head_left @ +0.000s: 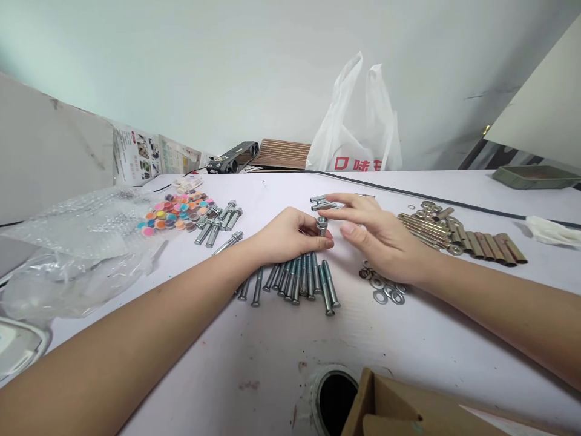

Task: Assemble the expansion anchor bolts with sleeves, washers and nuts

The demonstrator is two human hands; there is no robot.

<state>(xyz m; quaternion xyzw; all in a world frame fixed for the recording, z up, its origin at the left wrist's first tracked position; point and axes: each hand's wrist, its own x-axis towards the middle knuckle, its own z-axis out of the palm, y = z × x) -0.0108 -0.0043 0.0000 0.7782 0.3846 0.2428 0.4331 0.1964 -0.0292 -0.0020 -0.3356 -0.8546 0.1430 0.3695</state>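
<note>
My left hand (293, 235) is closed around an expansion bolt (322, 225), held upright with its nut end showing above the fingers. To the right of it, my right hand (370, 230) has its fingers apart, the index fingertip close to the bolt's top; whether they touch I cannot tell. Below the left hand lies a row of long bare bolts (297, 281). Beneath the right hand sits a small pile of flat washers (384, 289). A few silver sleeves (321, 203) lie behind the hands. Bolts fitted with nuts and sleeves (220, 224) are grouped on the left.
Colourful round caps (179, 212) lie beside plastic bags (82, 242) at the left. Brass-coloured rods (422, 231) and sleeves (494, 248) are heaped at the right. A cardboard box (408, 406) and a round hole (336, 399) are at the near edge. A white carrier bag (354, 133) stands behind.
</note>
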